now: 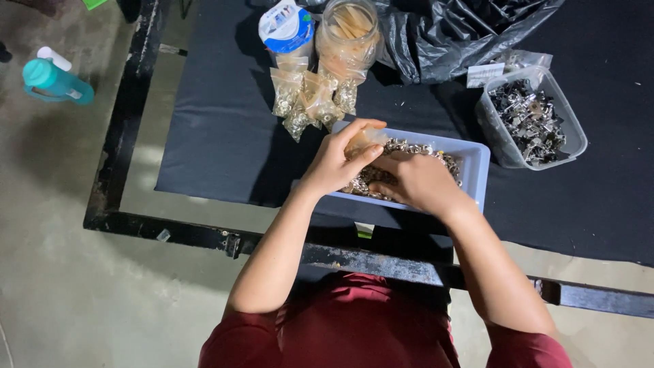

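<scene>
- The right hand (417, 180) lies knuckles-up over the tray (475, 162), so its fingertips are buried in the metal bits (407, 146); I cannot tell whether they grip anything.
- The left hand (338, 163) pinches a small clear bag (362, 140) between thumb and curled fingers, just above the tray's near-left end.
- The bag's contents are hard to make out.
- Filled bags (308, 101) lie in a heap just beyond, against a jar (349, 31).
- A clear tub (533, 117) of darker metal parts sits to the right.
</scene>
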